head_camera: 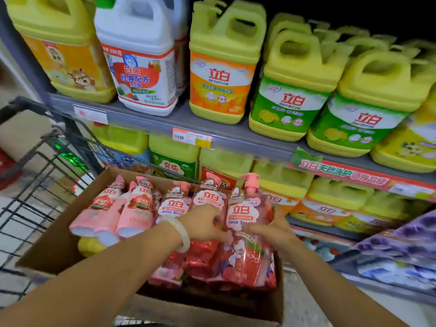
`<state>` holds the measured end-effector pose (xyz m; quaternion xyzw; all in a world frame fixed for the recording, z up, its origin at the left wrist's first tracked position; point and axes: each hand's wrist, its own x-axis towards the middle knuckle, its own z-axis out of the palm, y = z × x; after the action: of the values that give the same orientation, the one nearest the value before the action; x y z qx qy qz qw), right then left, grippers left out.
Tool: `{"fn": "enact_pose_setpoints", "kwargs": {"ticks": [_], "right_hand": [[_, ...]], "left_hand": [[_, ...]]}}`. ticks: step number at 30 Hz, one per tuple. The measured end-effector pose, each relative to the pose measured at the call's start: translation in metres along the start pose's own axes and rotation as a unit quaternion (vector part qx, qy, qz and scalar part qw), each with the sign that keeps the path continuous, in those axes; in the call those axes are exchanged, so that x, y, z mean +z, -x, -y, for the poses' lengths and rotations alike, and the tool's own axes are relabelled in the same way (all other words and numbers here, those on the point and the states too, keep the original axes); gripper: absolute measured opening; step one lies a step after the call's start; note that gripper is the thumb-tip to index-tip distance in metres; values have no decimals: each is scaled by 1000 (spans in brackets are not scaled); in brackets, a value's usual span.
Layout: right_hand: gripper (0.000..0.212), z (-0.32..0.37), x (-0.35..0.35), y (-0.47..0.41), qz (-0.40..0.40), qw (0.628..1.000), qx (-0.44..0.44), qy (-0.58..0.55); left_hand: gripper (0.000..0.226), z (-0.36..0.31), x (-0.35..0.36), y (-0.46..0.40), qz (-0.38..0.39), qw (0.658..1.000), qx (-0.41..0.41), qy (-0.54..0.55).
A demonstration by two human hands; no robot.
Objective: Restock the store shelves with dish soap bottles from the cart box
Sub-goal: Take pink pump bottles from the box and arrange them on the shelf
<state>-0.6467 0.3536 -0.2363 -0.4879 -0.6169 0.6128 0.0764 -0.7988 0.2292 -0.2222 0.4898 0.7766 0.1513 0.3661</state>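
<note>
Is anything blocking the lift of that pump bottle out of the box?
Nothing visible does. Both the left hand and right hand already grip the pump bottle at the right end of the cardboard box, and its pump head stands above the neighbouring bottles.

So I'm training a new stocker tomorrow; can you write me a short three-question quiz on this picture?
1. True or false: both hands grip the same pink pump-top soap bottle in the brown cardboard box.
2. Which wrist wears the pale white bangle? A) left B) right C) neither
3. Fill in: the single white jug with the red label stands on the grey upper shelf between two ____ jugs.

Key: 1 true: the left hand and right hand grip its two sides. 2 A. 3 yellow.
</note>
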Motion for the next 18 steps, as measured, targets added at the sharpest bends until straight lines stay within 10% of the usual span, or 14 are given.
{"fn": "enact_pose_setpoints", "kwargs": {"ticks": [8,18], "right_hand": [[80,22,-20,15,73,982,-52,-165],[49,59,-97,65,134,983,-118,-41]], "left_hand": [[63,-18,-3,-6,131,942,-15,308],[77,-105,-9,15,-6,918,48,394]]}}
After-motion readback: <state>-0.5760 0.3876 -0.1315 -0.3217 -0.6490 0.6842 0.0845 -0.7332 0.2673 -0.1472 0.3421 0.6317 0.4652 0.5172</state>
